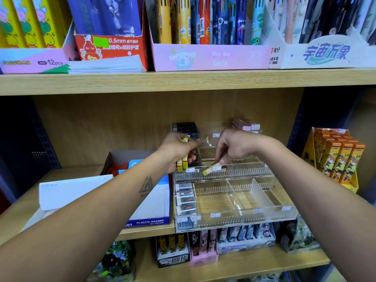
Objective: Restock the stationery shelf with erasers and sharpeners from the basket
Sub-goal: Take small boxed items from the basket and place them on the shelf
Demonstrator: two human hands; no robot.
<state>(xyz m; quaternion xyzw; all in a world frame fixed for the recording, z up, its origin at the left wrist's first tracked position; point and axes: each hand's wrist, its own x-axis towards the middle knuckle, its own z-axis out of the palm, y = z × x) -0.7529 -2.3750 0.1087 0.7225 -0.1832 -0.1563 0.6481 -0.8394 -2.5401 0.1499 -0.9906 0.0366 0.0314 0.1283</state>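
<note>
A clear acrylic tiered organiser [223,176] stands on the middle wooden shelf. My left hand [179,149] grips two yellow eraser packs [182,163] upright over the organiser's left side. My right hand [236,147] pinches one yellow eraser pack [210,169] tilted over the middle tier. Several white boxed erasers [186,198] fill the left slot of the front tier. Dark boxes [184,127] and pink boxes [246,124] sit in the top tier. No basket is in view.
An open blue and white plastic eraser carton [146,218] lies left of the organiser. Orange pencil boxes [335,157] stand at the right. Pen display boxes [209,55] line the upper shelf, and card packs [203,247] fill the lower shelf.
</note>
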